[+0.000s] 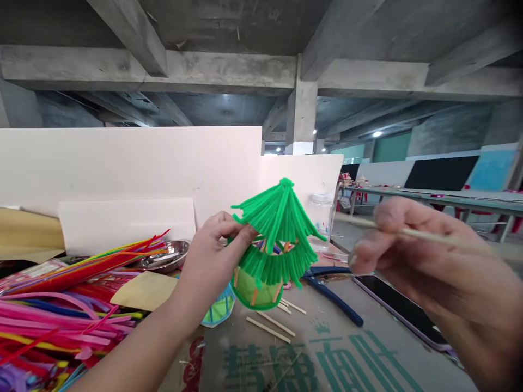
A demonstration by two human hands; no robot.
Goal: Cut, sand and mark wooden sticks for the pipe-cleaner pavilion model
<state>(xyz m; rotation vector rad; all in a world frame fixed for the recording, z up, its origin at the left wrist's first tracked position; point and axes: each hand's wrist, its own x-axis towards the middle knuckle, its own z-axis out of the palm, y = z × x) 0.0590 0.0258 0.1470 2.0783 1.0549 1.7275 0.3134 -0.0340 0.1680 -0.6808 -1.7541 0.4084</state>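
1. Left hand point(216, 245) grips green pipe-cleaner pagoda point(275, 239), raised above the cardboard sheet point(327, 348).
2. Right hand point(412, 250) pinches thin wooden stick point(429, 235), blurred.
3. Open gap separates both hands; pipe cleaners point(61, 305) crowd the left edge.

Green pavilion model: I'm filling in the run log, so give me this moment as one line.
left hand: holds green pavilion model above table | right hand: pinches thin wooden stick | pliers, phone: on table
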